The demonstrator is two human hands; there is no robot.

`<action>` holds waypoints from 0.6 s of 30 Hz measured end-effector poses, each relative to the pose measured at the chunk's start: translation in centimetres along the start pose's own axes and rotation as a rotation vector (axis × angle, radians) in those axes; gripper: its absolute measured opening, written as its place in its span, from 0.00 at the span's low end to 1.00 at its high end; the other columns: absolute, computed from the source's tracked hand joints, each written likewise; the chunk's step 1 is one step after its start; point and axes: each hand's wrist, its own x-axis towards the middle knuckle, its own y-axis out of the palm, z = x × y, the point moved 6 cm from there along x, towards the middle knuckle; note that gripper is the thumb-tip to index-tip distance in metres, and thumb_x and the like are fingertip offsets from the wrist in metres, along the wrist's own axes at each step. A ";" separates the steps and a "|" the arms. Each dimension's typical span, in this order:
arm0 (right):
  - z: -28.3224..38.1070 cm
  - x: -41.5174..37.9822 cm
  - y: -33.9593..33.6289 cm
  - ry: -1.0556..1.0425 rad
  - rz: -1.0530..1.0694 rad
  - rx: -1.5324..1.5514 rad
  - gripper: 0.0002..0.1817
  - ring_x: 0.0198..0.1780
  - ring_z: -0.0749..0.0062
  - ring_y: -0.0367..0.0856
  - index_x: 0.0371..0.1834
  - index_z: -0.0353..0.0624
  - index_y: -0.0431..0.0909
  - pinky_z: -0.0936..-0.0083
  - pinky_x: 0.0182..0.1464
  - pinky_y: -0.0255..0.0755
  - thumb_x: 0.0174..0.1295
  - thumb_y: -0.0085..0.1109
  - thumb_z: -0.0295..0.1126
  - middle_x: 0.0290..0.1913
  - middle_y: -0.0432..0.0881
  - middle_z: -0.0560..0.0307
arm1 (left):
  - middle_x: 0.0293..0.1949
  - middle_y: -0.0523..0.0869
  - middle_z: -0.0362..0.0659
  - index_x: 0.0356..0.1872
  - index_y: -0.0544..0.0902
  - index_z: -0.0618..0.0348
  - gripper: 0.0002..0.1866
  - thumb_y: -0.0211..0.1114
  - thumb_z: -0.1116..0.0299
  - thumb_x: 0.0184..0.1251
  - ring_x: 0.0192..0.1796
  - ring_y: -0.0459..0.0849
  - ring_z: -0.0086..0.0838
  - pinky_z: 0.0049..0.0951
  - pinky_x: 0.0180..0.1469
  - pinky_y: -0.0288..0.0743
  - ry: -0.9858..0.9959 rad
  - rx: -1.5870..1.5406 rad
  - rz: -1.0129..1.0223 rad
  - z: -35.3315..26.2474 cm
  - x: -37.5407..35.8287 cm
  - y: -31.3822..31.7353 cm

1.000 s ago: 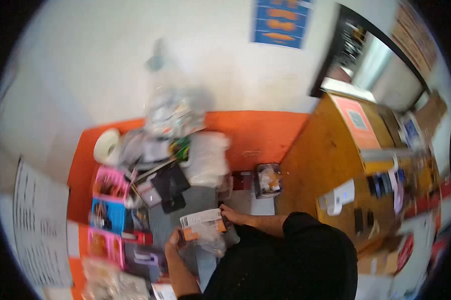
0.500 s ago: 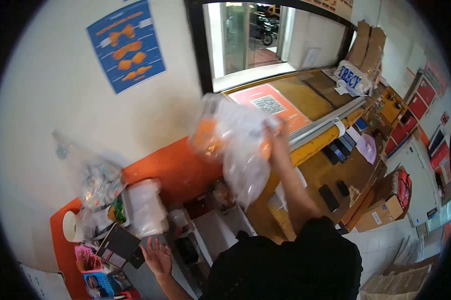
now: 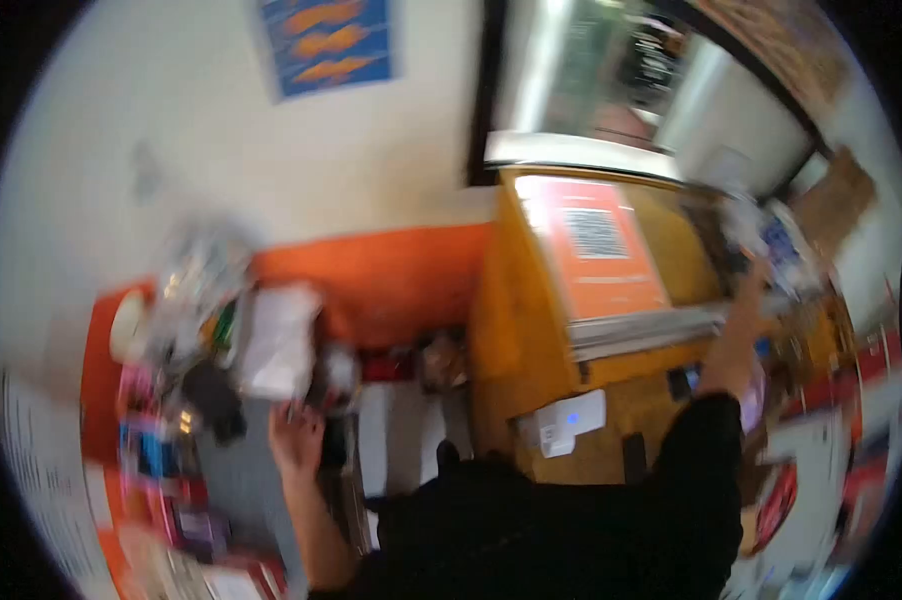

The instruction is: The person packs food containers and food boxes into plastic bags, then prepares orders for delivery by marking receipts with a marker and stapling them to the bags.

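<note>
My right hand (image 3: 757, 270) is stretched far out over the counter at the right. A clear plastic bag (image 3: 739, 218) is at its fingertips, smeared by motion, so its contents do not show. Beside it lies a white bag with blue print (image 3: 786, 255). My left hand (image 3: 296, 435) hovers over a grey surface (image 3: 239, 470) at lower left, its fingers loosely bent and apart, and I see nothing held in it. Close to that hand are a stack of clear plastic sheets or bags (image 3: 279, 340) and a blurred dark object (image 3: 212, 398).
An orange QR-code sign (image 3: 601, 250) lies on the yellow wooden counter (image 3: 516, 320). White papers (image 3: 571, 420) and a dark phone-like object (image 3: 634, 458) rest on the lower shelf. Pink and blue baskets (image 3: 151, 450) stand at left. Cardboard (image 3: 839, 205) leans at far right.
My right hand has swung far to the right with the clear plastic bag, from above the counter's left end to its far end. The view has shifted, and my left hand's fingers are more bent.
</note>
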 end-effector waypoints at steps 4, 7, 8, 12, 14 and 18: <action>6.6 -8.8 9.9 -0.504 0.349 -0.544 0.42 0.62 0.51 0.69 0.68 0.35 0.59 0.53 0.66 0.62 0.66 0.44 0.62 0.63 0.68 0.42 | 0.45 0.79 0.37 0.44 0.79 0.49 0.11 0.57 0.56 0.69 0.48 0.76 0.32 0.37 0.54 0.71 0.177 0.097 -0.168 -3.4 -3.5 0.6; 8.1 -27.6 20.3 -0.551 0.866 -0.542 0.43 0.68 0.49 0.64 0.71 0.32 0.55 0.55 0.69 0.58 0.67 0.42 0.60 0.69 0.63 0.38 | 0.45 0.79 0.35 0.48 0.78 0.46 0.14 0.55 0.51 0.71 0.47 0.76 0.30 0.34 0.51 0.69 0.391 0.154 -0.125 -7.9 -8.5 -1.1; 7.8 -34.2 21.9 -0.468 1.111 -0.488 0.43 0.70 0.49 0.63 0.72 0.31 0.53 0.55 0.71 0.56 0.68 0.42 0.59 0.71 0.61 0.37 | 0.45 0.79 0.35 0.47 0.78 0.46 0.14 0.55 0.51 0.72 0.47 0.76 0.28 0.34 0.51 0.69 0.476 0.210 -0.130 -9.7 -10.9 -1.2; 0.1 -61.8 24.8 0.016 2.292 -0.372 0.40 0.64 0.57 0.71 0.68 0.29 0.59 0.64 0.66 0.62 0.63 0.56 0.51 0.62 0.72 0.41 | 0.46 0.78 0.38 0.48 0.76 0.53 0.15 0.57 0.55 0.70 0.44 0.76 0.26 0.31 0.49 0.70 1.007 0.518 -0.409 -18.9 -22.3 -5.2; -3.0 -72.3 26.0 0.266 2.474 -0.294 0.32 0.61 0.63 0.74 0.67 0.30 0.62 0.69 0.64 0.64 0.65 0.58 0.39 0.59 0.76 0.45 | 0.50 0.76 0.39 0.50 0.76 0.54 0.16 0.56 0.56 0.70 0.47 0.76 0.25 0.32 0.50 0.68 1.200 0.701 -0.699 -22.4 -29.1 -11.5; -13.4 -91.5 26.2 -0.143 2.411 -0.381 0.21 0.61 0.64 0.73 0.61 0.41 0.73 0.70 0.63 0.65 0.68 0.56 0.38 0.60 0.76 0.49 | 0.58 0.71 0.39 0.58 0.73 0.52 0.24 0.57 0.50 0.68 0.57 0.68 0.28 0.34 0.55 0.60 1.165 0.476 -1.257 -24.4 -40.0 -24.4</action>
